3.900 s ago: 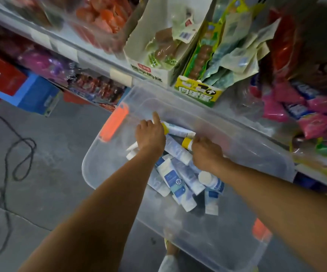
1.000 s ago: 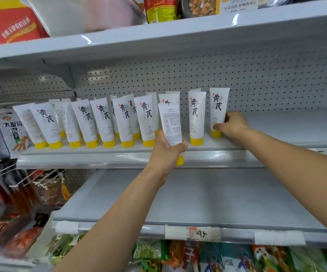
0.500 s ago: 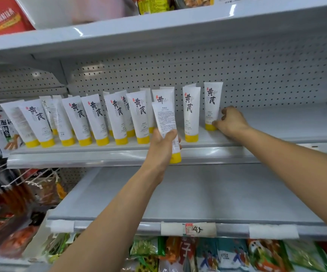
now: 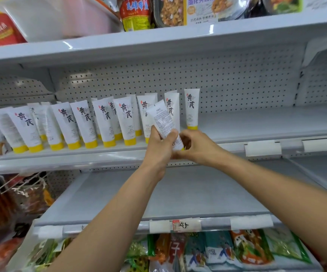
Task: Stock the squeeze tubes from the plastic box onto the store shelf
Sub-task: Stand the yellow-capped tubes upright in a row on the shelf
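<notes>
Closest to the camera, bagged snacks [image 4: 217, 250] are sitting along the bottom edge. Right above them a bare lower shelf [image 4: 178, 193] is showing a handwritten price label [image 4: 184, 224] on its front rail.

Both forearms are reaching up over that shelf and meeting in the middle. The left hand [image 4: 161, 143] is gripping a tube [image 4: 161, 119] round its lower half, thumb across the front and fingers wrapped behind. The tube is tilting to the left, with its printed back facing the camera. The right hand [image 4: 196, 148] is curling in from the right, thumb and fingers closing on the cap end of the same tube, so both hands are on it. A sliver of yellow cap is peeking out between them. The tube is hanging in the air just in front of the shelf [image 4: 256, 124], not standing on it.

Behind the hands, a row of tubes [image 4: 84, 124] is standing cap-down on that shelf, white with yellow caps, running from the left edge to about the middle. The end tube [image 4: 192, 108] is standing just right of the held one, and the shelf to its right is bare.

Further back there's pegboard [image 4: 227, 81], and the top shelf [image 4: 158, 42] is holding a jar [image 4: 135, 12] and boxed food.
</notes>
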`<state>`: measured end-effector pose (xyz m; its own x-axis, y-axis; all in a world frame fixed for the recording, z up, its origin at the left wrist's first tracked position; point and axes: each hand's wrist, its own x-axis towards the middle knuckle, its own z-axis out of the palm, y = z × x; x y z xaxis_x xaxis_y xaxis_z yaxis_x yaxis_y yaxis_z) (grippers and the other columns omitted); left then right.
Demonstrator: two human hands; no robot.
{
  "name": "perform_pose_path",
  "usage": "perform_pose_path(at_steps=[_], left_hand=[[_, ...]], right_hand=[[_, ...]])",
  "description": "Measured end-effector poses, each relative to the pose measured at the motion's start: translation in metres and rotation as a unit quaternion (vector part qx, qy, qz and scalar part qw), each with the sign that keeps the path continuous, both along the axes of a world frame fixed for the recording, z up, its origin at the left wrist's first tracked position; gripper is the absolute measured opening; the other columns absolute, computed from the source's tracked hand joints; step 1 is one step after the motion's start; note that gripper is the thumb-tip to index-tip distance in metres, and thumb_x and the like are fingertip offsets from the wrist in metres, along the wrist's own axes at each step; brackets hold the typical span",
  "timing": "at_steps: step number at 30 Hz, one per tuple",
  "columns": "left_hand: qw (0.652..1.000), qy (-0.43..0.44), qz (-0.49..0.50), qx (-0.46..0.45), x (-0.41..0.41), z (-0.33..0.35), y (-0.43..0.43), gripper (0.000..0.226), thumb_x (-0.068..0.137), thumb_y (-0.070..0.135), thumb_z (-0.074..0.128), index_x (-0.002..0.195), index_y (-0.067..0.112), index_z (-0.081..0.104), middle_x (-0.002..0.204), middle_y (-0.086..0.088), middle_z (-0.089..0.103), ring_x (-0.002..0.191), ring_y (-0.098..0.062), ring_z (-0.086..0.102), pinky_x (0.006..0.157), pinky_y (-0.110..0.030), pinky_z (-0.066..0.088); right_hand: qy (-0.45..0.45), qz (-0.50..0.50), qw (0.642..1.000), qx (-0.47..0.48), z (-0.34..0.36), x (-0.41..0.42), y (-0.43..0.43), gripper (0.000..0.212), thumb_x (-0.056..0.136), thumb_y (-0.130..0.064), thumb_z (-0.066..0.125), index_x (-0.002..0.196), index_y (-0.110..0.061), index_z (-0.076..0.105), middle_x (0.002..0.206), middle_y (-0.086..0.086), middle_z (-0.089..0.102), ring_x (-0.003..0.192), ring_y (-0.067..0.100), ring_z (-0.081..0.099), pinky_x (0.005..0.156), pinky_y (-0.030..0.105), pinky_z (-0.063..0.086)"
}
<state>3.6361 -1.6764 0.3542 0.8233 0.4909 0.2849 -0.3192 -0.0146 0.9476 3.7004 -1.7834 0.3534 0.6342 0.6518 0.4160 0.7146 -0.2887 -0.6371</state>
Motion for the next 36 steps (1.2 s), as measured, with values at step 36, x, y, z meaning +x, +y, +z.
perform_pose_path(at_steps=[36], left_hand=[[0.886, 0.128, 0.065, 0.441, -0.023, -0.013, 0.044, 0.035, 0.091, 0.035, 0.059, 0.123, 0.025, 0.051, 0.114, 0.006, 0.057, 0.099, -0.012, 0.054, 0.092, -0.036, 0.049]], right_hand=[[0.058, -0.205, 0.976, -0.034, 0.017, 0.061, -0.002, 0.036, 0.075, -0.024, 0.074, 0.108, -0.019, 0.061, 0.111, 0.002, 0.068, 0.100, 0.020, 0.061, 0.091, 0.036, 0.050]])
